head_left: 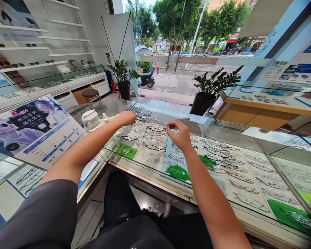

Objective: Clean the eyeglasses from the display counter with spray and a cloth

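Above the glass counter, my left hand (126, 118) is closed, its fingertips beside a pair of dark-framed eyeglasses (143, 113). Whatever lies inside that fist is hidden. My right hand (178, 133) is curled with thumb and forefinger pinched together. Thin-rimmed eyeglasses (158, 121) reach to its fingertips from the gap between my hands; their fine outline is hard to separate from the glass. Beneath, rows of eyeglasses (154, 146) lie in the glass display counter (147, 165), next to a green card (126, 151).
A printed lens board (38, 131) leans by my left arm. Close to my left forearm stand a white device (90, 119) and a small white bottle (105, 118). Potted plants (124, 81) flank the glass doorway, and a round stool (90, 93) stands beyond the counter.
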The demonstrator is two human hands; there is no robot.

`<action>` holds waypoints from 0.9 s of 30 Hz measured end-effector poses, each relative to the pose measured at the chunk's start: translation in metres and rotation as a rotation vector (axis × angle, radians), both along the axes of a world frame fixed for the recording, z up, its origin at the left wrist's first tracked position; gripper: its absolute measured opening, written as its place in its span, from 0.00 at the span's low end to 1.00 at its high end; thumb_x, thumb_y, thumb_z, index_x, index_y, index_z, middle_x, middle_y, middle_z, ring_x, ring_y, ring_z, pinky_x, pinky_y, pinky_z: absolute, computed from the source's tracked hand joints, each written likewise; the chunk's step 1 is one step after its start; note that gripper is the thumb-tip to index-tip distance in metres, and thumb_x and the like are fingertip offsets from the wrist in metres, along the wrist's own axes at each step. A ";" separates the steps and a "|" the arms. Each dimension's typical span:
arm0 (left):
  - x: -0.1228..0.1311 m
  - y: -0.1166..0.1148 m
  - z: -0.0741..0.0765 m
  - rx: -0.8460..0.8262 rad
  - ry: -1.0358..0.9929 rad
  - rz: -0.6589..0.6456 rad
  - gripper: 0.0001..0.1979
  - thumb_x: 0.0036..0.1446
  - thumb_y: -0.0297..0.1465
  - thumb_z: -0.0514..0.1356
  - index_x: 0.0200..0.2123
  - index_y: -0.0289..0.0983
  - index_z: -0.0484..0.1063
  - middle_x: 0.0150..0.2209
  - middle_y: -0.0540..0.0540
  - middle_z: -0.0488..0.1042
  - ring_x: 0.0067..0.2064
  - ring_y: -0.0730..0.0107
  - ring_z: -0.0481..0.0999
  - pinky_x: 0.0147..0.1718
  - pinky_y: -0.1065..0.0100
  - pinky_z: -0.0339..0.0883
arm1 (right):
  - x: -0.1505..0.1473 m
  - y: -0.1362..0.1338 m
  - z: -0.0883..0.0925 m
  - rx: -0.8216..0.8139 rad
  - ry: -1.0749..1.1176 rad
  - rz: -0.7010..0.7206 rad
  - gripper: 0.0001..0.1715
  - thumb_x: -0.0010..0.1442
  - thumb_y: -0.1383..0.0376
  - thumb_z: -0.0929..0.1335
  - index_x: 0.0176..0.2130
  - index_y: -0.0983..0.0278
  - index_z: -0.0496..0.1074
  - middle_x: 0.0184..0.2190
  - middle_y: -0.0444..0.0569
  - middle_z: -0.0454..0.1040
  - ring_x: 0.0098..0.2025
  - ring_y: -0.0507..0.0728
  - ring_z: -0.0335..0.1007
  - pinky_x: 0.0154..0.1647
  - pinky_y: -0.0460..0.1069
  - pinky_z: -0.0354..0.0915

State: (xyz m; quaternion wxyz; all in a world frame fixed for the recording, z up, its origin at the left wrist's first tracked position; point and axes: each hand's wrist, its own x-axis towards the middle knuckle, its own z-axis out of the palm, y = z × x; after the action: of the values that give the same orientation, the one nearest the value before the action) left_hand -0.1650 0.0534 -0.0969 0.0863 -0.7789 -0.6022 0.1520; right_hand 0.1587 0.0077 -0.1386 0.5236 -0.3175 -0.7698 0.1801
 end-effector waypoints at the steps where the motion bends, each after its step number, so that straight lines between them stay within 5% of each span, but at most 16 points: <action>1: 0.000 0.002 -0.003 -0.006 0.003 0.001 0.17 0.57 0.31 0.63 0.48 0.39 0.86 0.44 0.35 0.85 0.47 0.49 0.84 0.45 0.61 0.73 | 0.000 0.000 -0.001 -0.001 -0.003 0.004 0.05 0.62 0.66 0.68 0.38 0.59 0.76 0.36 0.49 0.79 0.37 0.58 0.74 0.45 0.56 0.72; 11: 0.001 0.013 -0.020 -0.034 0.034 -0.016 0.14 0.57 0.32 0.63 0.44 0.41 0.86 0.44 0.35 0.86 0.47 0.52 0.84 0.46 0.63 0.72 | 0.001 0.000 -0.002 0.007 -0.001 0.012 0.09 0.61 0.68 0.67 0.39 0.59 0.77 0.35 0.48 0.79 0.38 0.58 0.74 0.45 0.56 0.72; 27: -0.003 0.024 -0.022 -0.045 0.051 -0.012 0.10 0.58 0.32 0.64 0.38 0.39 0.87 0.43 0.32 0.86 0.49 0.48 0.85 0.46 0.62 0.70 | -0.001 -0.003 -0.002 0.044 -0.004 0.044 0.11 0.59 0.73 0.66 0.37 0.59 0.76 0.33 0.46 0.75 0.35 0.56 0.71 0.42 0.54 0.69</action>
State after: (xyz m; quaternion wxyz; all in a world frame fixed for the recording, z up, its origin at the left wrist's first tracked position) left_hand -0.1684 0.0771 -0.1191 0.0851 -0.7802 -0.5915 0.1847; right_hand 0.1579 0.0052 -0.1404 0.5247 -0.2892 -0.7815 0.1740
